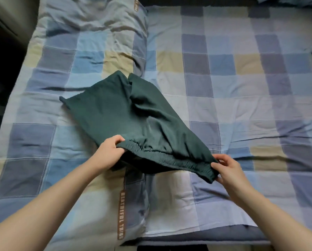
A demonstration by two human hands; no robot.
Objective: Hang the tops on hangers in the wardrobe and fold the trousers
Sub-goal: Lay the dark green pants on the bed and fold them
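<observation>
Trousers (122,115): lying on the bed (242,78), dark green, waistband (162,156) end nearest the person, legs running away toward the far left.
Left hand (109,151): pinching the waistband at its left corner, fingers curled into the cloth, lifting it slightly off the bed.
Right hand (229,169): gripping the waistband's right corner between thumb and fingers, also holding it just above the bed.
Step in hand: likely stretching the waistband flat between both hands, getting ready for a first fold.
Progress: judging the trousers not yet folded; still spread, with a deep crease running down the middle from the waistband.
Risk, bunching: folding over that middle crease and trapping it, giving a lumpy, crooked result.
Risk, skew: lying at a slant to the bed's checks, so legs ending up out of line with the waistband if folded without squaring.
Risk, slack: loosening either pinch and letting the elastic gather back on itself.
Hidden, legs: hems hard to make out; the far end looking doubled under near the pillow (97,33), not possible to tell how much.
Hidden, underside: the back layer of the waistband covered by the front.
Hidden, tops and wardrobe: none showing; only a dark shape cut off at the left edge, left of the trousers, not identifiable.
</observation>
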